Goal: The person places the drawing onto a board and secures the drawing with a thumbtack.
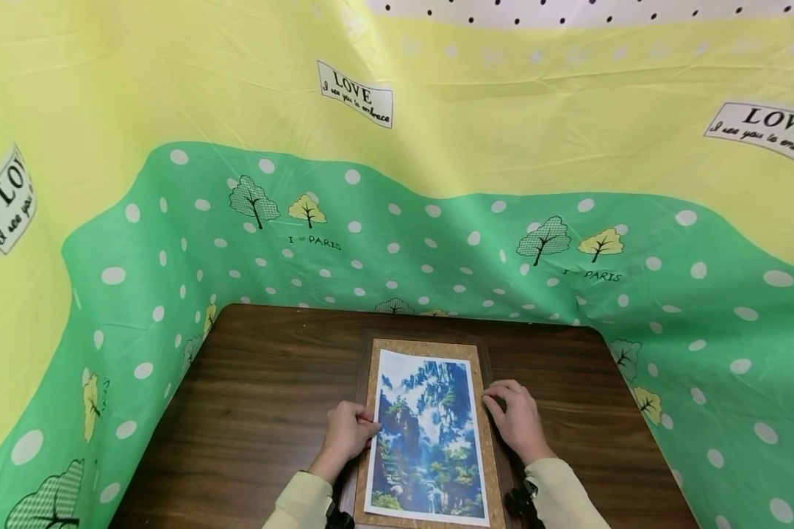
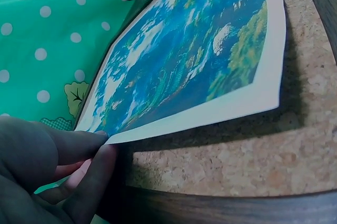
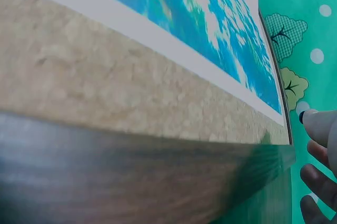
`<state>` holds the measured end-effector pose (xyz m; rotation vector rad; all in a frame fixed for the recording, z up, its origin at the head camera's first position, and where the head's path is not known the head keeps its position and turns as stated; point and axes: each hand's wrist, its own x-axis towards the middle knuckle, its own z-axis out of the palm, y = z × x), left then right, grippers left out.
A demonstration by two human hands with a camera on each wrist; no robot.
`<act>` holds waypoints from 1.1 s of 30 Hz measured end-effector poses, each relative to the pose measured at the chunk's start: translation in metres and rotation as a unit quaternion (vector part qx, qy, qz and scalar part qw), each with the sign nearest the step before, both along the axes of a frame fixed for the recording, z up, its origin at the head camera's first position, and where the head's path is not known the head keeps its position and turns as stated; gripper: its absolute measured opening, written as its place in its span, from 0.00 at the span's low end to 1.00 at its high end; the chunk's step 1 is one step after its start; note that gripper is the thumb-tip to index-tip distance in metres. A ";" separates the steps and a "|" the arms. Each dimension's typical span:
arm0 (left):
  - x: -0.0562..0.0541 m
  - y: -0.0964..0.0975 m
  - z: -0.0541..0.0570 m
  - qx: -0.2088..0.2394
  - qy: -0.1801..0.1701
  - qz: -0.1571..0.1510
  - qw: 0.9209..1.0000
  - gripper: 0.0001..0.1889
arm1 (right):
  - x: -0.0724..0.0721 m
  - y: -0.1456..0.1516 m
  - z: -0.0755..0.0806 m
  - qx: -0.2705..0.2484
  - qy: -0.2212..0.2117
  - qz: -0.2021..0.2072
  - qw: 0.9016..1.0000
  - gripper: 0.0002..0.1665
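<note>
A printed landscape picture [image 1: 430,441] with a white border lies over a cork board [image 3: 105,71]. My left hand [image 1: 347,433] pinches the picture's left edge between thumb and forefinger. In the left wrist view the near border stands slightly off the cork and casts a shadow. A tiny dark bit, too small to identify, shows at that fingertip. Just beyond the board's right edge is my right hand [image 1: 516,419], thumb and forefinger close together. A small black piece [image 3: 302,117] sits at its fingertips, its kind unclear; the other fingers are loosely bent.
The dark brown wooden table [image 1: 258,397] extends to both sides of the board. Behind and beside it hangs a green and yellow curtain [image 1: 437,250] with white dots and printed trees. Black wrist straps [image 1: 521,501] sit below the sleeves.
</note>
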<state>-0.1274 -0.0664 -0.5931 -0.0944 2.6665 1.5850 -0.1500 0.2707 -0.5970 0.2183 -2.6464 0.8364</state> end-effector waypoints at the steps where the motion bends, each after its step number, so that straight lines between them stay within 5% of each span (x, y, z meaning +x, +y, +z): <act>1: 0.000 0.000 0.001 0.002 -0.003 0.000 1.000 0.08 | 0.000 -0.002 0.000 0.000 -0.001 0.002 1.000 0.05; 33: -0.005 0.005 0.000 -0.015 -0.007 0.017 1.000 0.07 | -0.052 -0.053 0.003 -0.017 -0.049 0.062 0.997 0.04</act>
